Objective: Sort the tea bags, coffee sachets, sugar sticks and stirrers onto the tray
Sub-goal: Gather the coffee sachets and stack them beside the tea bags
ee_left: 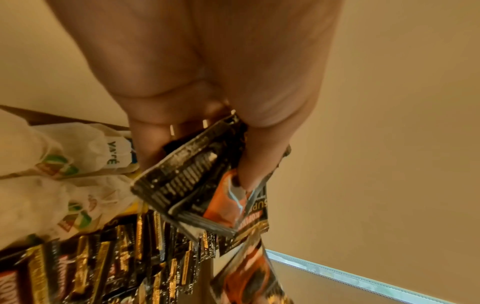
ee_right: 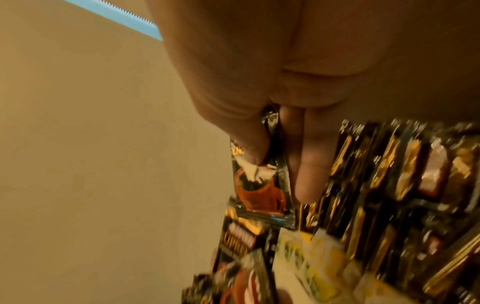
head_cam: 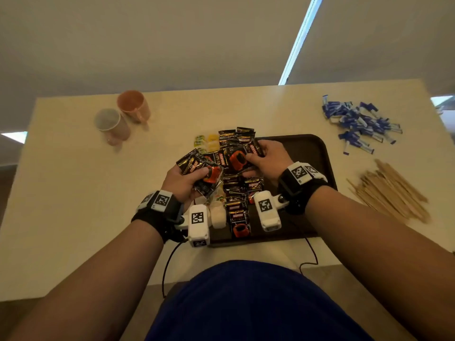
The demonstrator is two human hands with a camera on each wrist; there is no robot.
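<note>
A dark brown tray (head_cam: pixel 305 146) lies in the middle of the table. Black coffee sachets (head_cam: pixel 236 193) are piled on its left part, with white and yellow tea bags (head_cam: pixel 209 141) beside them. My left hand (head_cam: pixel 183 179) grips a small stack of coffee sachets (ee_left: pixel 197 185) above the tray's left edge. My right hand (head_cam: pixel 267 157) pinches one coffee sachet (ee_right: pixel 255 185) between thumb and fingers over the pile. Blue sugar sticks (head_cam: pixel 359 121) lie heaped at the far right of the table. Wooden stirrers (head_cam: pixel 391 190) lie piled at the right.
Two mugs, one orange (head_cam: pixel 134 105) and one pale (head_cam: pixel 112 124), stand at the far left of the table (head_cam: pixel 73 193). A black cable (head_cam: pixel 311 252) runs off the near table edge. The tray's right half shows bare surface.
</note>
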